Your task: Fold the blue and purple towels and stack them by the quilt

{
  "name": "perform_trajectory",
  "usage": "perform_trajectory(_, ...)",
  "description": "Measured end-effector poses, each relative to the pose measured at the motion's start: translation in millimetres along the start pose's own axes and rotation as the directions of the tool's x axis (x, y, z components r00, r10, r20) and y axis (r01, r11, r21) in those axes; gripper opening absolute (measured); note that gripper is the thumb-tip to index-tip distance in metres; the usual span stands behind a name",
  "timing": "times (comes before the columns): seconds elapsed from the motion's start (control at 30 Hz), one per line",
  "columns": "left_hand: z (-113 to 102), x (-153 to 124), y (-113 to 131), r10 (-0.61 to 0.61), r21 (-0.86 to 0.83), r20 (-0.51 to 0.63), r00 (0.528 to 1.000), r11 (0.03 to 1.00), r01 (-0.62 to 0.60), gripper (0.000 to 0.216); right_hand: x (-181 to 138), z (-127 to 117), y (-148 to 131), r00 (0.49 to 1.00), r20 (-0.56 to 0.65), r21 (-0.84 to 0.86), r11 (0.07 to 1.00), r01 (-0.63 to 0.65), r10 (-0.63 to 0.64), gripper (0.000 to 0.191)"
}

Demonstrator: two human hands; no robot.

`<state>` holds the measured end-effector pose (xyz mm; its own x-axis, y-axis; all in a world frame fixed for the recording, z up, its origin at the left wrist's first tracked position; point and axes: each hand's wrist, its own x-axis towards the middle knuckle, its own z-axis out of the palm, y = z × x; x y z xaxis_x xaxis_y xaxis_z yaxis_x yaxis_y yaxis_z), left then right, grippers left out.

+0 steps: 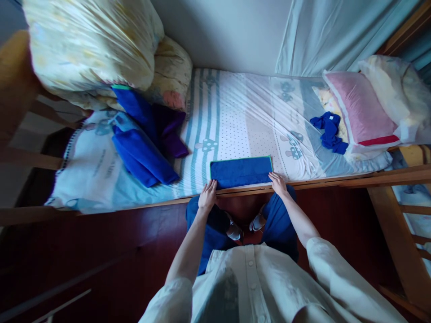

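A folded blue towel [241, 171] with a green edge lies flat on the bed sheet [235, 116], close to the wooden bed rail [336, 182]. My left hand [207, 196] rests at the towel's near left corner, its fingers curled over the edge. At the near right corner is my right hand [278, 183], fingers lying on the towel's edge. Both hands touch the towel at the front of the mattress.
A pile of blue and purple cloths [144, 134] lies on the left of the bed under a bundled quilt [94, 49]. A crumpled blue cloth [329, 132] sits beside a pink pillow [362, 107] on the right. The dark wooden floor [84, 260] is below.
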<state>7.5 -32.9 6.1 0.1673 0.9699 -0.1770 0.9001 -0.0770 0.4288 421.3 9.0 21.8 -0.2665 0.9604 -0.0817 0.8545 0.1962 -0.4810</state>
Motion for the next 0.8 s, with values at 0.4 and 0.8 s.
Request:
perform_trajectory(0.4,-10,-24,4,-0.025,-0.016,0.019,1.000,1.000,0.026,0.064,-20,-13,-3,0.999,-0.049,0.101,0.995,-0.004,0.009,0.050)
perform_trajectory(0.8,-23,-16,-1,-0.241,-0.206,-0.079,0.967,0.953,0.221,0.047,-10,-14,7,0.972,-0.073,0.193,0.959,-0.205,0.223,0.037)
